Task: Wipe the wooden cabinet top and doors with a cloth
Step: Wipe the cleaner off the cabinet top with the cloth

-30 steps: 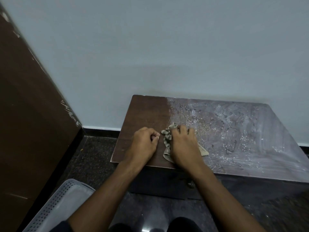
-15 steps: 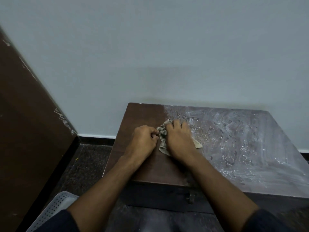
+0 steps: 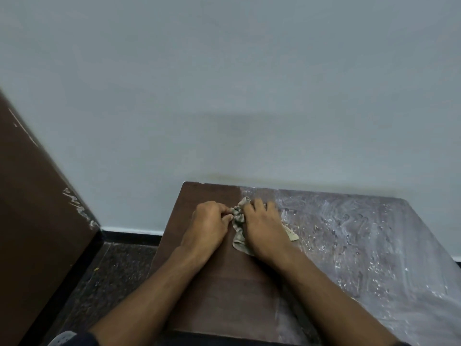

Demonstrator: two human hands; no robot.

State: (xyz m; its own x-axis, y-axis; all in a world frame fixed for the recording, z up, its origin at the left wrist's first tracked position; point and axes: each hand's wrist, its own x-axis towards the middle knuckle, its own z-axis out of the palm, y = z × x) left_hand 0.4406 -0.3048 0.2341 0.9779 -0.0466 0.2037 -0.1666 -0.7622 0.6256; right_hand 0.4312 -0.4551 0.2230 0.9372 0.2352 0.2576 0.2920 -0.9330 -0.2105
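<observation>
Pale wall [image 3: 224, 83] behind; wooden cabinet top [image 3: 224, 290] wiped dark on its left strip, dusty white rightward. Your hands have pushed the cloth [image 3: 239, 229] toward the back edge: right hand [image 3: 264, 228] presses it flat-fingered, left hand [image 3: 207, 226] pinches its bunched edge. Doors unwiped, out of view.

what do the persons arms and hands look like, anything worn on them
Both forearms are bare from the wrist almost to the elbow. The left hand and right hand show no gloves, rings, watch or bands. A dark sleeve edge shows at the bottom of the frame on the left arm; its exact colour is hard to tell in the dim light.
</observation>
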